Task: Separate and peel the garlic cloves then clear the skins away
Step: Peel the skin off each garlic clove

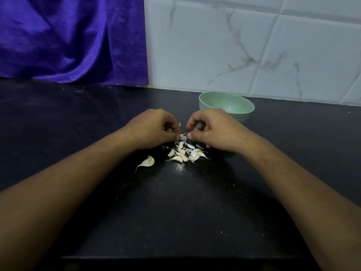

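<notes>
Just before the one green bowl (226, 106), left hand (154, 128) and right hand (213, 130), fingers curled, pinch one garlic piece (183, 135) above a jumbled clove heap (185, 152); one stray clove (148, 161) lies farther off.

Two bare forearms, bare left hand (154, 128), bare right hand (213, 130), short-trimmed thumbnails

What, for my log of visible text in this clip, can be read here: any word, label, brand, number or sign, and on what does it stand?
None: no word, label, brand, number or sign shows in this view.
Green bowl: plain on the side that shows.
Tiled wall: grey veining only.
Purple cloth, black counter, garlic cloves: unmarked.
Garlic piece pinched between left hand and right hand: unmarked.
</notes>
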`<control>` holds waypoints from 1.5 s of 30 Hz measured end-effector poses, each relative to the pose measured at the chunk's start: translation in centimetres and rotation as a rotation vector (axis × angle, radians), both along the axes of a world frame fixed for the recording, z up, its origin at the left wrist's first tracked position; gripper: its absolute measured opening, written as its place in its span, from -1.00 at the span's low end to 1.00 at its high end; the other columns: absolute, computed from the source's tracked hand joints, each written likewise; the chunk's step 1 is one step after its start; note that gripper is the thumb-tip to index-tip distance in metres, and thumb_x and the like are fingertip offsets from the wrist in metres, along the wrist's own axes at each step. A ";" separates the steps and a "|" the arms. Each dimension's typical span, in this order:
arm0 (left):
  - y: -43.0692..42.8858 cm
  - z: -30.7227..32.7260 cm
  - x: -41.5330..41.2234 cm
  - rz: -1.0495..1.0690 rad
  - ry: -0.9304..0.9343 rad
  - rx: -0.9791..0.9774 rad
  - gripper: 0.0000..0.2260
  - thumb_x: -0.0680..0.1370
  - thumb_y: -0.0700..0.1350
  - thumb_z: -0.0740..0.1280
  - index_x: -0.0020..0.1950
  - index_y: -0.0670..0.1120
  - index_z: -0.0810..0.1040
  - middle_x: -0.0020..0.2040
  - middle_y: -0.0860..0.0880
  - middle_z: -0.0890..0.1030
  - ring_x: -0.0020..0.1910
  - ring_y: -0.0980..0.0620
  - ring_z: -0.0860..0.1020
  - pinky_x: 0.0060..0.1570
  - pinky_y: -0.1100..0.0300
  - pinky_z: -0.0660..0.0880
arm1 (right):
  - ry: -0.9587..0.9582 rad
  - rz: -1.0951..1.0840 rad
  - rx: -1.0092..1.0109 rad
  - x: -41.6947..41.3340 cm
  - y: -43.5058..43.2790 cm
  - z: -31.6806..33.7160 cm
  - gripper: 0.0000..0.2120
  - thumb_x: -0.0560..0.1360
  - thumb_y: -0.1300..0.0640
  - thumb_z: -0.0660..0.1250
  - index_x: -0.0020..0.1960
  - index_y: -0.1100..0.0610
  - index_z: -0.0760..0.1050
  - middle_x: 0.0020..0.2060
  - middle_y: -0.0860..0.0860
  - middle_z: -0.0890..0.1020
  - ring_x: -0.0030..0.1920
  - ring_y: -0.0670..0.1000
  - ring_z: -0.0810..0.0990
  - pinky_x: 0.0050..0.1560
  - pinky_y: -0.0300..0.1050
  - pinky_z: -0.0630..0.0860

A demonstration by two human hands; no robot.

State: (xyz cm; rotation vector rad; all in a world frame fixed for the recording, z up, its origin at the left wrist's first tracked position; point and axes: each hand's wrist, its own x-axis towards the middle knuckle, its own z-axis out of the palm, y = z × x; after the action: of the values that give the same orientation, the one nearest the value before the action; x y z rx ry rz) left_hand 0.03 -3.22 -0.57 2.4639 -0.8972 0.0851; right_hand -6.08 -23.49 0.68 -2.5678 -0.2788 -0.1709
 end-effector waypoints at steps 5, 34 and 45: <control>-0.1 -0.2 0.1 -0.005 -0.002 0.019 -0.93 0.51 0.05 0.53 -0.06 0.12 0.69 -0.13 0.15 0.68 -0.14 0.22 0.60 0.02 0.04 0.59 | -0.023 0.010 -0.041 0.2 0.6 -0.9 -0.81 0.50 0.13 0.54 0.09 0.12 0.66 -0.25 -0.07 0.67 -0.47 -0.28 0.49 -0.39 -0.43 0.35; -0.2 0.9 -0.9 -0.057 -0.065 -0.386 -0.92 0.47 -0.07 0.59 -0.09 -0.01 0.74 -0.23 0.06 0.73 -0.22 0.10 0.70 -0.11 0.09 0.65 | 0.058 -0.163 0.809 -0.2 2.4 -0.7 -0.85 0.53 0.36 0.34 -0.22 0.27 0.52 -0.45 0.09 0.58 -0.52 -0.02 0.58 -0.41 -0.08 0.61; -0.2 0.9 -0.6 -0.134 0.230 -0.673 -0.82 0.49 -0.13 0.55 0.03 -0.19 0.69 -0.12 -0.19 0.71 -0.20 -0.04 0.63 -0.16 -0.06 0.66 | 0.227 -0.083 1.204 -0.6 2.4 0.3 -0.94 0.56 0.35 0.29 -0.05 0.29 0.54 -0.39 0.04 0.57 -0.44 -0.03 0.59 -0.25 -0.04 0.70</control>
State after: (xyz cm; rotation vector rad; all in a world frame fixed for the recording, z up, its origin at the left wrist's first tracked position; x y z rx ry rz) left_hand -0.62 -3.40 0.34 1.7465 -0.7710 0.0448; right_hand -6.69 -21.11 0.98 -1.3801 0.0377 -0.0418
